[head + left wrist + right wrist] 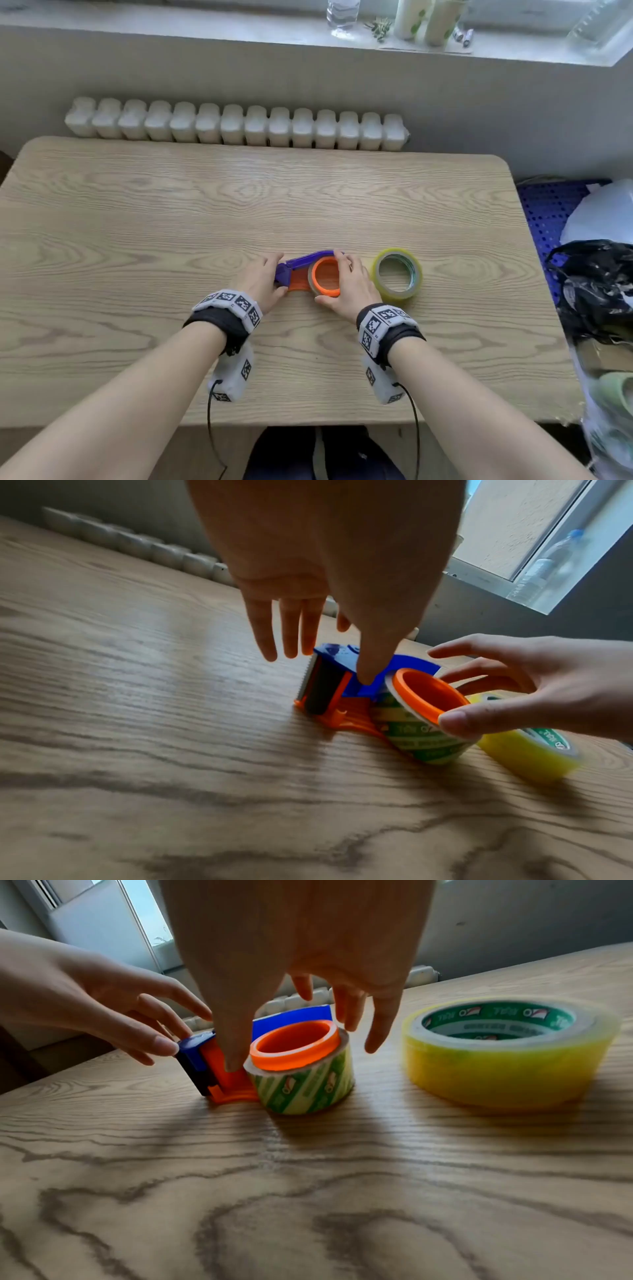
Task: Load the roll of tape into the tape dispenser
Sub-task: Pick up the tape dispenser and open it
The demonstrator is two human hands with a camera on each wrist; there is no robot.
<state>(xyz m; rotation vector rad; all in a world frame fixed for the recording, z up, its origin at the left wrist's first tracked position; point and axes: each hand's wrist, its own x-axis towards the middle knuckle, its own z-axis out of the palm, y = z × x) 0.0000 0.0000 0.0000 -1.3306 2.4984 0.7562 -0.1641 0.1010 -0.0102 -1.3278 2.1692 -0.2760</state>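
Observation:
A blue and orange tape dispenser [298, 263] [342, 658] [291, 1020] lies on its side on the wooden table [171, 205]. An empty cardboard core [311, 279] [411, 737] [304, 1088] with green print sits on its orange hub [327, 293]. My left hand [282, 274] rests on the cutter end, fingers straight, thumb touching the blue part. My right hand [329, 277] arches over the core, its thumb [455, 721] on the near rim and its fingers on the far side. A full yellow tape roll [397, 291] [524, 753] [507, 1066] lies flat just to the right.
A white radiator [233, 125] runs behind the table's far edge. Bottles [342, 13] stand on the windowsill above. Off the right edge are a blue crate [548, 212] and a black bag [596, 284].

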